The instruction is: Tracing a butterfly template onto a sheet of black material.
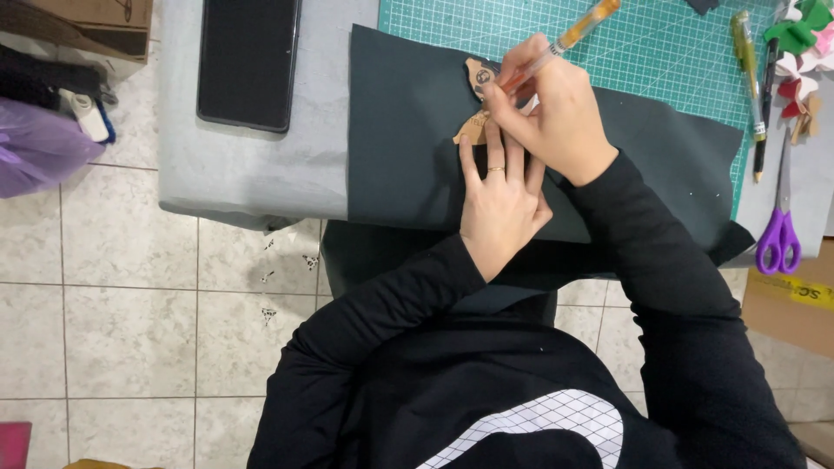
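Grey table [243, 165], dark sheet [408, 148] over green mat [660, 52]. Left hand [499, 204] flat, open, pinning tan cutout [476, 104]. Right hand [556, 108] gripping orange pen [565, 39].

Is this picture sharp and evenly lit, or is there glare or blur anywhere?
Head view: even, soft light, no hard shadows; the phone screen shows no strong glare; both hands, left hand and right hand, look sharp; straight table edges bow slightly toward the frame's borders.
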